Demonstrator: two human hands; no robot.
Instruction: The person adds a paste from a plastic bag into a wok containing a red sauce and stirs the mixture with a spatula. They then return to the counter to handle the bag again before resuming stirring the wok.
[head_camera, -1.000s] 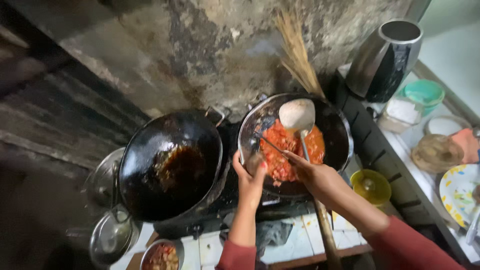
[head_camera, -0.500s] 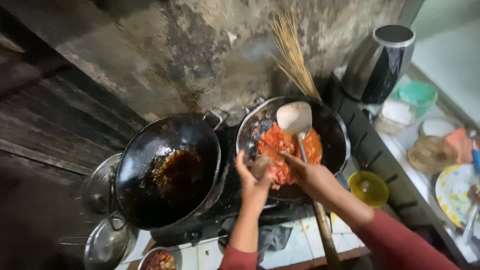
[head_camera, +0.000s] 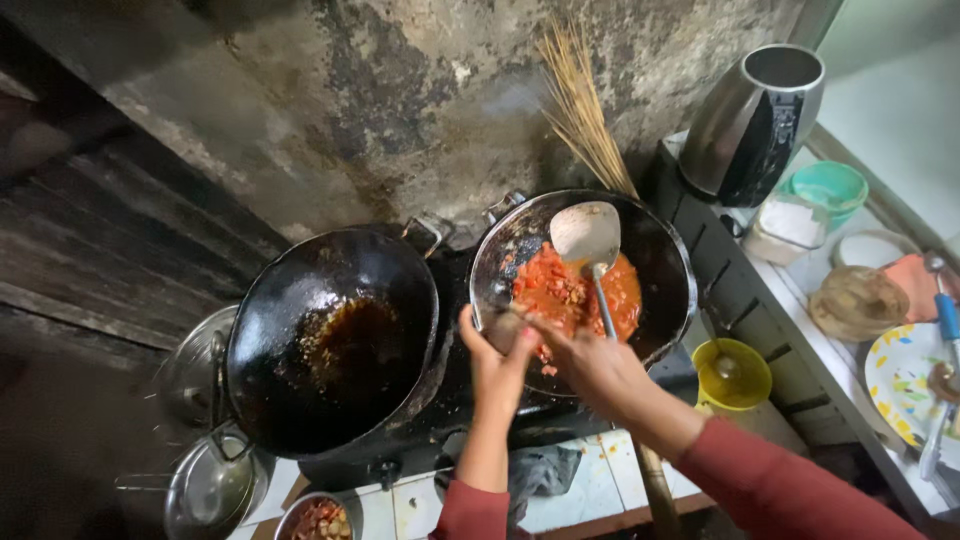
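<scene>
Right wok: we are cooking a chunky red mix (head_camera: 575, 295) in the right wok (head_camera: 660, 250) on the stove (head_camera: 450, 400); it is lying spread over the bottom, looking already well mixed and partly cooked.
Spatula: a spatula (head_camera: 588, 238) is resting blade-up in that wok, its handle running down toward us; neither hand is gripping it.
Left hand: our left hand (head_camera: 495, 360) is hovering at the wok's near rim, fingers curled around something small; we cannot tell what it is.
Right hand: our right hand (head_camera: 590, 365) is meeting the left just over the rim, fingers pinched together on the same small thing, as far as we can tell.
Left wok: the left wok (head_camera: 335, 345) is holding only dark oily residue, so we are judging its part finished.
Left to do: we are judging that stirring and serving the red mix are not yet done.
Nearby: a yellow bowl (head_camera: 735, 375) is sitting just right of the stove, a kettle (head_camera: 750, 120) behind it.
</scene>
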